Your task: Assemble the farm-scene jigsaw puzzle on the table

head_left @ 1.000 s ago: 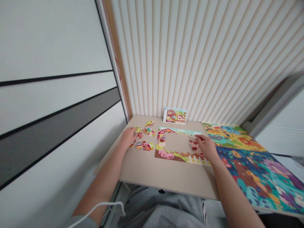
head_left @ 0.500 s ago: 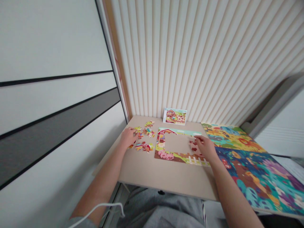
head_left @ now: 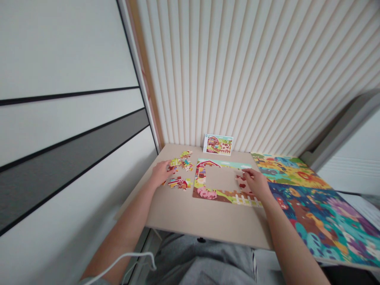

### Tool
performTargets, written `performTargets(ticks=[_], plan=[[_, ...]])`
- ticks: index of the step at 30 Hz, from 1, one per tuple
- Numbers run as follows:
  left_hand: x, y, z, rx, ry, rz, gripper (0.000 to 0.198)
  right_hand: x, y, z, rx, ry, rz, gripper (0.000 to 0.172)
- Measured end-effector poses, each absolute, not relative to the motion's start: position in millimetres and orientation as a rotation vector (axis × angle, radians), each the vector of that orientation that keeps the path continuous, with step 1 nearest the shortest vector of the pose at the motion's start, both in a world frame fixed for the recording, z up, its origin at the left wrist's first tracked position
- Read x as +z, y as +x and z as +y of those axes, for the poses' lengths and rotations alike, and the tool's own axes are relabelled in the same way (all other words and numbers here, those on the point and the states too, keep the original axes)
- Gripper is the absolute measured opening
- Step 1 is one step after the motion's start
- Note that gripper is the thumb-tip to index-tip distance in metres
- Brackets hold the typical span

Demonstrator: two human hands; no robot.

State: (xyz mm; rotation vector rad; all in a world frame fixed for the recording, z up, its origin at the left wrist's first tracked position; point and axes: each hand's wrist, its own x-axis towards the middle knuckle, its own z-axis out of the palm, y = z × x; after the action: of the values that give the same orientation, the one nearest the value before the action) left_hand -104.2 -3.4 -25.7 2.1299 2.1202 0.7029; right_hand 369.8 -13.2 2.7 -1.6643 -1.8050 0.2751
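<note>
My left hand [head_left: 162, 173] lies over a scatter of loose jigsaw pieces [head_left: 181, 163], its fingertips among them. Whether it grips one, I cannot tell. Just below it sits a joined cluster of red-and-white barn pieces [head_left: 178, 183]. My right hand [head_left: 254, 183] has its fingers on a red-spotted cow piece [head_left: 242, 182] at the inner edge of a part-built farm jigsaw [head_left: 208, 191]. That jigsaw forms a frame around a bare rectangle of tabletop. A small farm picture card [head_left: 218, 144] stands against the wall behind it.
The beige table [head_left: 208, 221] stands against a pleated cream wall panel [head_left: 237, 79]. A large colourful painted board [head_left: 314, 209] lies along its right side. A white cable [head_left: 118, 263] crosses near my left forearm, and my grey-clad lap lies below the table's front edge.
My hands have barely moved, and the right fingers remain on the cow piece. The whole view has shifted very slightly.
</note>
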Motion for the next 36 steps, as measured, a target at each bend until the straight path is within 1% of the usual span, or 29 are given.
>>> performTargets(ticks=[3,7,11,16,21,26,28,32,36], plan=[[-25,-102,-6,0.707,2.139,2.108,0.051,5,368,-15,0.283,-1.669,-1.799,0.037],[-25,-101,-10,0.622,2.159,2.147,0.058,4,366,-15,0.288,-1.680,-1.802,0.037],[-23,-101,-12,0.628,2.142,2.143,0.058,1,367,-13,0.300,-1.686,-1.796,0.038],[-23,-101,-14,0.911,2.050,1.999,0.055,1,367,-11,0.291,-1.685,-1.812,0.037],[-21,-103,-15,1.152,1.704,1.814,0.047,2,366,-13,0.276,-1.678,-1.820,0.037],[-10,-94,-17,1.467,1.462,1.646,0.045,2,365,-15,0.264,-1.657,-1.831,0.036],[-4,-86,-20,1.526,1.408,1.570,0.045,2,363,-16,0.262,-1.636,-1.843,0.035],[1,-66,-27,1.475,1.332,1.450,0.045,0,352,-19,0.344,-1.571,-1.855,0.036],[-1,-43,-33,1.339,1.340,1.304,0.046,0,330,-25,0.370,-1.403,-1.918,0.034]])
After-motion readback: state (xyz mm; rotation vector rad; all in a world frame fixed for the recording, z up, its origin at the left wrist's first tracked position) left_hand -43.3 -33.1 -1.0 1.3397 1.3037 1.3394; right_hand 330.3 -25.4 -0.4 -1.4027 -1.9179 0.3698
